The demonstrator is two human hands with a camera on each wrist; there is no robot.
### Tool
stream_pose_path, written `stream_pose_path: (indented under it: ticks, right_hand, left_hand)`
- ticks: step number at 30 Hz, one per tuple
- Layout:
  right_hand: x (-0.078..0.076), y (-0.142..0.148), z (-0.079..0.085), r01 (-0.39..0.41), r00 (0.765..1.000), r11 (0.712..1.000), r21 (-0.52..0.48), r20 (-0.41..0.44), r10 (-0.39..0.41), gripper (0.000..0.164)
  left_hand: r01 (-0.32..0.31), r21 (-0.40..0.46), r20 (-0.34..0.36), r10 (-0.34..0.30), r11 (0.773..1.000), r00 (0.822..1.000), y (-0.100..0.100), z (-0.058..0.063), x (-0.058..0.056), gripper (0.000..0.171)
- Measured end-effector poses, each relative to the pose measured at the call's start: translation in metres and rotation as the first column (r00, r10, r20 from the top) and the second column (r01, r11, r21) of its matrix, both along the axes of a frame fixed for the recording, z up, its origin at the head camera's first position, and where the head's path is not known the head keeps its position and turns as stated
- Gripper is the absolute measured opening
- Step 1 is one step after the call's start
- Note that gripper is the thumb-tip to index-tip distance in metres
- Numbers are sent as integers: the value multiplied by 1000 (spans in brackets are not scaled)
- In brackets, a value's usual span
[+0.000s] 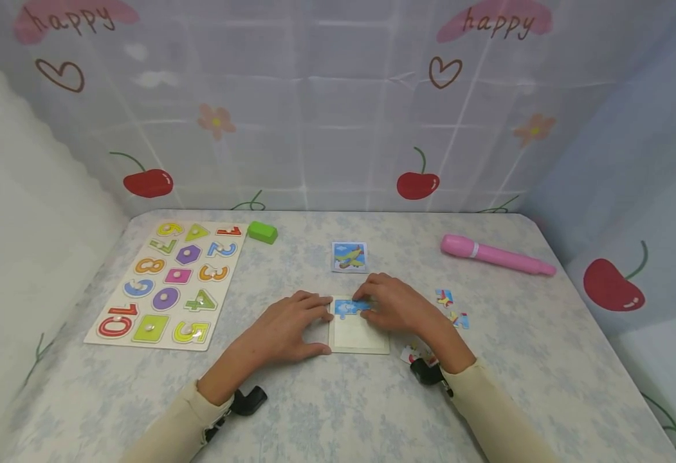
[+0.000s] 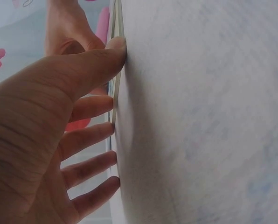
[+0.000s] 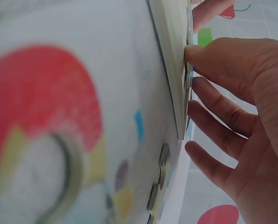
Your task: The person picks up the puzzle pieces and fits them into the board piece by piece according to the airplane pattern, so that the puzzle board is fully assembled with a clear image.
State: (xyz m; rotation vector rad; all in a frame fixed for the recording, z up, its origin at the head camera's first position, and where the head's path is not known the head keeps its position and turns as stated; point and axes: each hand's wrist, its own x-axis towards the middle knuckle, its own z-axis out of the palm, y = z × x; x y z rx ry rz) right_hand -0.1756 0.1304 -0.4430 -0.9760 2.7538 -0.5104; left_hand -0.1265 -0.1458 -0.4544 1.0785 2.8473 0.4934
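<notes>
A small jigsaw tray (image 1: 359,337) lies in front of me, its top left part holding blue puzzle pieces (image 1: 345,307). My left hand (image 1: 291,328) rests against the tray's left edge, thumb near the lower corner and fingers spread along the side. Over the tray's upper right, my right hand (image 1: 398,302) pinches a blue puzzle piece (image 1: 362,305) between thumb and index finger, flat at the tray surface. The other right fingers (image 3: 218,161) spread past the tray edge. Part of that piece is hidden under the hand.
Loose puzzle pieces (image 1: 444,297) lie right of the tray, with more (image 1: 411,354) beneath the right wrist. Behind it sits an airplane picture card (image 1: 349,257). A number-and-shape board (image 1: 199,251) and green block (image 1: 262,232) are left; a pink stick-like object (image 1: 500,256) lies right.
</notes>
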Motion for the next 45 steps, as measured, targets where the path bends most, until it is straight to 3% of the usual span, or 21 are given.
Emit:
stream_pose_path:
  ticks: [22, 33, 45]
  right_hand:
    - [-5, 11, 3, -47, 997, 997, -60, 61, 51, 20]
    - [-7, 40, 16, 45, 995, 989, -138, 94, -33, 21]
    - [-3, 73, 11, 103, 993, 978, -182, 68, -92, 22]
  left_hand:
    - [6, -6, 7, -6, 1000, 1000, 3, -1, 1, 55]
    - [4, -12, 4, -4, 1000, 1000, 3, 2, 1, 55]
    - [5, -14, 19, -5, 1000, 1000, 1, 2, 1, 55]
